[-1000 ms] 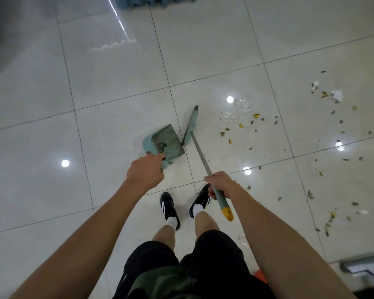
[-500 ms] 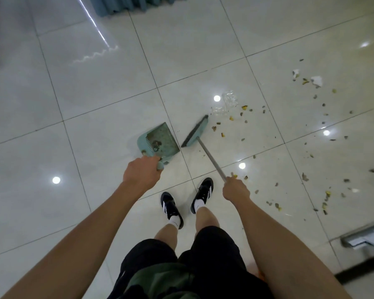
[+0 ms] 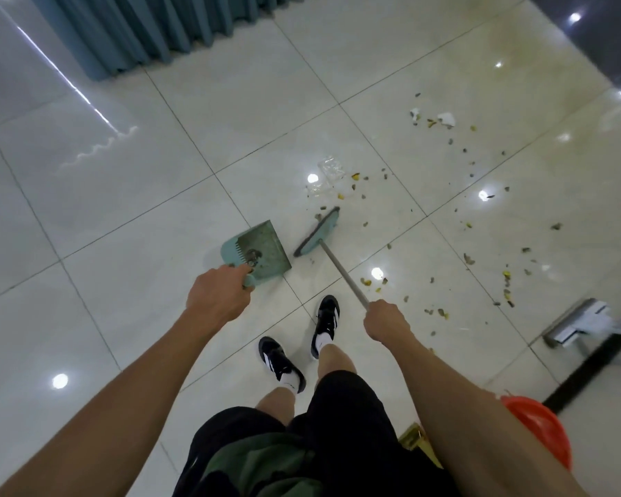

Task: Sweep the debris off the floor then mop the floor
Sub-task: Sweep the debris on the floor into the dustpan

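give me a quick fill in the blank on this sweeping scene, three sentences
1. The left hand grips the teal ____ by its handle.
2. The right hand holds the handle of the ____, whose head rests on the floor.
3. Most debris lies on the person's ____ side.

Missing words: dustpan; broom; right

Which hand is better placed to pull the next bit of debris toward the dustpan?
Right. The right hand grips the broom, whose head sits beside the debris. The left hand is occupied with the dustpan.
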The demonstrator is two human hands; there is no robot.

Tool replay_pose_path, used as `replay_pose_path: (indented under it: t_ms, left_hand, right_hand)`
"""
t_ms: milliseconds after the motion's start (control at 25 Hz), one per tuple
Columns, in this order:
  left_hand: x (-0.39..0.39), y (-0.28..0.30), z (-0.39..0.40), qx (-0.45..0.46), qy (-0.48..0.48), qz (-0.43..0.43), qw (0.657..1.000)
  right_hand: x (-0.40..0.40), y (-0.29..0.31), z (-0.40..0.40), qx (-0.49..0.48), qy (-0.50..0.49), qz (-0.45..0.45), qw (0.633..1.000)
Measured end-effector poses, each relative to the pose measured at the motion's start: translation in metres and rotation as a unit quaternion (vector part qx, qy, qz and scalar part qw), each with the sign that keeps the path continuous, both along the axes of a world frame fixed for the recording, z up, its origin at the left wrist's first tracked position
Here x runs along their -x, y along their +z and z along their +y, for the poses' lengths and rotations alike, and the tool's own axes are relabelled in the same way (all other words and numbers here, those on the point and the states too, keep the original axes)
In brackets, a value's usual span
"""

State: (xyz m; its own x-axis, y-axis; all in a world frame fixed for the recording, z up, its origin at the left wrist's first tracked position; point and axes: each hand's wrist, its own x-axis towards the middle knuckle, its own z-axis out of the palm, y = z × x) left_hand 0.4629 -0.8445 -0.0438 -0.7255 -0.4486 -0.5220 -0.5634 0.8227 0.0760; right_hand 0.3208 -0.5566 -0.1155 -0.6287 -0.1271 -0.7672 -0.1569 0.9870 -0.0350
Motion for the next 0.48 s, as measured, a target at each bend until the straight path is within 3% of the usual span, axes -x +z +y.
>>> replay_pose_path:
  t_ms: [240,480]
  left_hand:
    - [-0.003,0.009,-0.014,0.002,0.004,0.018,1.0]
    - [0.005,0.007,-0.042,0.016,0.01,0.022,1.0]
  right_hand:
    - [-0.009,0.013,-0.022,0.064,-0.009,0.043,0.997]
    - [0.003,0.002,-0.06,0.106,-0.116,0.021,0.987]
